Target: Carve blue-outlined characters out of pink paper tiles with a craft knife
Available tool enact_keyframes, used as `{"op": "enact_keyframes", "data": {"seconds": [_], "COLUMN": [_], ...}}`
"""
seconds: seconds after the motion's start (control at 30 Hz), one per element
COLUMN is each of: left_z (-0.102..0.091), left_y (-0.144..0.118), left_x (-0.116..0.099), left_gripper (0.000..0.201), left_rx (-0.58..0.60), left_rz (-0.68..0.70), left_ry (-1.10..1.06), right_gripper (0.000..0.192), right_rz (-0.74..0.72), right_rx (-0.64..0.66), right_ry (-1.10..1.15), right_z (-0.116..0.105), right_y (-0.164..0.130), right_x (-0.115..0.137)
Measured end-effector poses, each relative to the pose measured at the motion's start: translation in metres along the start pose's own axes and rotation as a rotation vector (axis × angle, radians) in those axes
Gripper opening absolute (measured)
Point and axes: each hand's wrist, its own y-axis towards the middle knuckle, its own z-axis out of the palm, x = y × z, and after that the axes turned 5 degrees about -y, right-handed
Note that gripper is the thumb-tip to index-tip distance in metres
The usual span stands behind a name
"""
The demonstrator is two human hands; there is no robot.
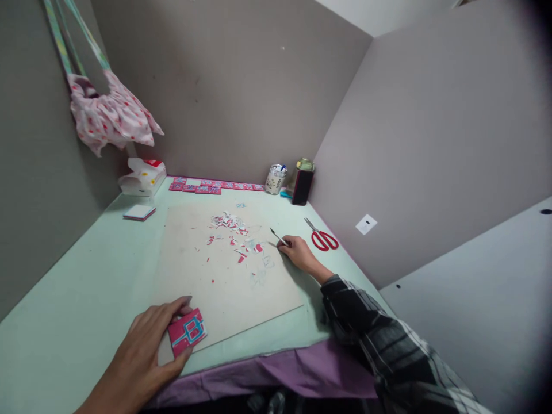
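My left hand (149,345) grips a small pink card with a blue cut-out design (187,332) at the near corner of a beige cutting board (190,270). My right hand (297,253), in a plaid sleeve, rests on the board's right edge and holds a craft knife (278,236) with its blade pointing toward a scatter of pink and white paper scraps (233,233) on the board.
Red scissors (322,237) lie right of the board on the mint-green table (86,287). A row of pink cards (211,187), a white cup (275,179), a dark container (302,185), a tissue box (144,175) and a small pad (138,213) sit along the back. A floral bag (110,115) hangs on the left wall.
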Motion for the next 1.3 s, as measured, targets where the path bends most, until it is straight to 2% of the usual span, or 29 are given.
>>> {"op": "enact_keyframes", "data": {"seconds": [0.13, 0.2, 0.3, 0.4, 0.53, 0.7, 0.83, 0.97, 1.07, 1.17, 1.3], "left_z": [0.003, 0.005, 0.006, 0.006, 0.007, 0.007, 0.006, 0.004, 0.002, 0.000, -0.002], "left_y": [-0.004, -0.006, -0.008, -0.009, -0.008, -0.007, -0.004, -0.003, -0.003, -0.001, 0.007], "left_x": [0.006, 0.010, 0.014, 0.013, 0.011, 0.011, 0.008, 0.002, -0.002, -0.006, -0.014], "left_gripper": [0.052, 0.052, 0.051, 0.050, 0.050, 0.050, 0.048, 0.048, 0.049, 0.049, 0.049], "left_rx": [0.025, 0.043, 0.065, 0.081, 0.056, 0.050, 0.013, 0.019, 0.058, 0.045, -0.045], "left_rz": [0.007, 0.004, -0.009, -0.025, -0.010, 0.007, 0.036, 0.013, -0.035, -0.095, -0.187], "left_ry": [0.006, -0.002, -0.022, -0.027, -0.020, -0.010, -0.005, -0.013, -0.032, -0.047, 0.031], "right_gripper": [0.027, 0.017, 0.016, 0.011, 0.013, 0.015, 0.031, 0.032, 0.018, 0.019, 0.025], "right_rz": [-0.047, -0.061, -0.062, -0.078, -0.090, -0.054, -0.053, -0.050, -0.066, -0.155, -0.328], "right_rx": [0.057, 0.073, 0.120, 0.175, 0.123, 0.030, 0.009, -0.010, -0.043, -0.068, -0.032], "right_ry": [0.012, -0.008, -0.056, -0.094, -0.150, -0.211, -0.249, -0.270, -0.246, -0.171, -0.058], "right_z": [-0.026, -0.040, -0.049, -0.042, -0.029, -0.021, -0.011, -0.006, -0.010, -0.008, 0.018], "right_y": [0.001, -0.008, -0.030, -0.053, -0.064, -0.043, -0.028, -0.024, -0.027, -0.041, -0.081], "right_x": [0.008, 0.007, 0.003, 0.000, -0.003, -0.007, -0.007, -0.002, 0.013, 0.039, 0.075]}}
